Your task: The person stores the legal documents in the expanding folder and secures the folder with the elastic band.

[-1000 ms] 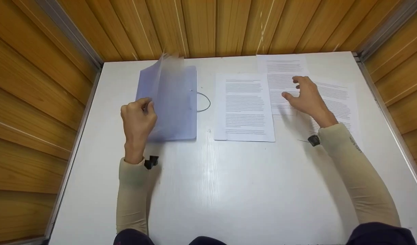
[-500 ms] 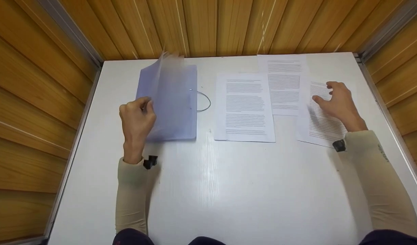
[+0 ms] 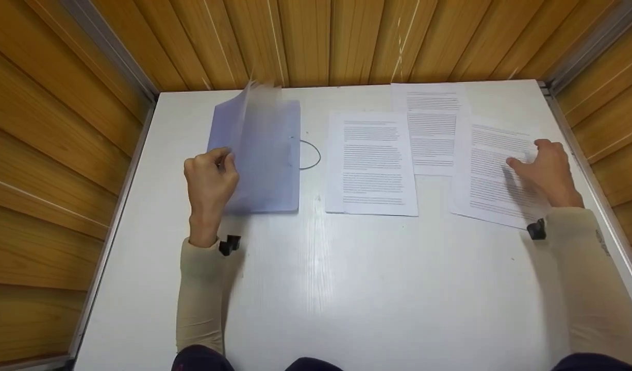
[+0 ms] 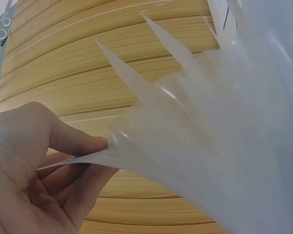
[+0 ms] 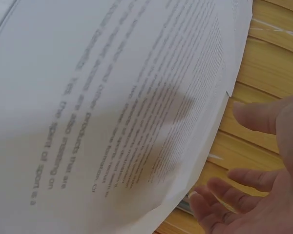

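Note:
My left hand [image 3: 210,180] pinches the edge of clear plastic sleeves [image 4: 185,122] between thumb and fingers. They belong to a bluish folder [image 3: 277,170] that lies open at the table's left, its sleeves lifted and fanned. A thin elastic cord [image 3: 317,150] loops out from its right edge. At the right, my right hand [image 3: 548,172] hovers over a tilted printed sheet [image 3: 494,170], with thumb and fingers apart and nothing between them. In the right wrist view the fingers [image 5: 239,195] stand beside the sheet's edge, and the hand's shadow falls on the print.
A stack of printed paper [image 3: 372,159] lies in the middle of the white table [image 3: 347,288]. Behind it to the right, another printed sheet [image 3: 432,136] lies partly covered. Wood-panelled walls [image 3: 347,41] enclose the table at the back and sides.
My right hand has moved right and slightly nearer, from over the back sheet to the right part of the tilted sheet. The left hand keeps its pinch on the sleeves almost unmoved.

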